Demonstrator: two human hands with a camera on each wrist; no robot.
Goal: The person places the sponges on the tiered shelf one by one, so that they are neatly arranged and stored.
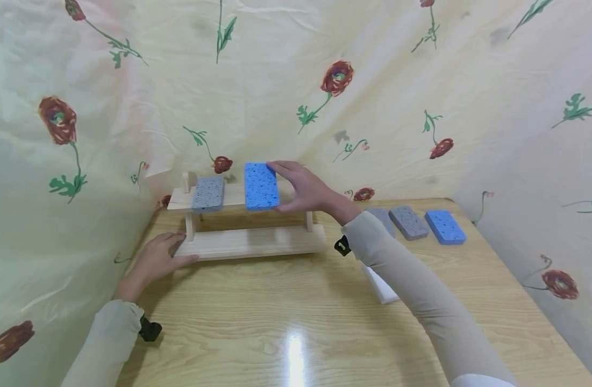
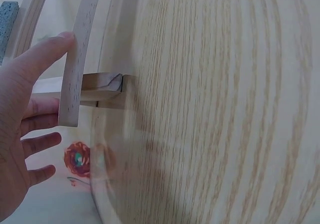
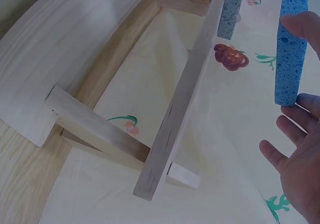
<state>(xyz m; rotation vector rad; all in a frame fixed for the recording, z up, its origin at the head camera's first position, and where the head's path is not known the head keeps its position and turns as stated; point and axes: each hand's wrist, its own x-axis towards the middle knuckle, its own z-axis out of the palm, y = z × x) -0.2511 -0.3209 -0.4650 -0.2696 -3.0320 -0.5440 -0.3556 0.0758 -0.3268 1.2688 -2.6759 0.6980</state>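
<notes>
My right hand (image 1: 305, 187) pinches a blue sponge (image 1: 261, 188) by its right side, thumb at one edge and fingers at the other. The sponge is held up over the upper board of a two-tier wooden rack (image 1: 252, 243); the right wrist view shows a gap between sponge and board. A grey sponge (image 1: 209, 193) lies on that board at its left end. With my left hand (image 1: 159, 257) I grip the left end of the rack's lower board, thumb on its face and some fingers behind it in the left wrist view.
To the right on the wooden table (image 1: 257, 312) lie a grey sponge (image 1: 409, 222), another blue sponge (image 1: 445, 227) and a second grey one (image 1: 382, 218) partly behind my sleeve. A white block (image 1: 384, 289) shows below the right forearm. Flower-patterned cloth (image 1: 276, 80) hangs behind the rack.
</notes>
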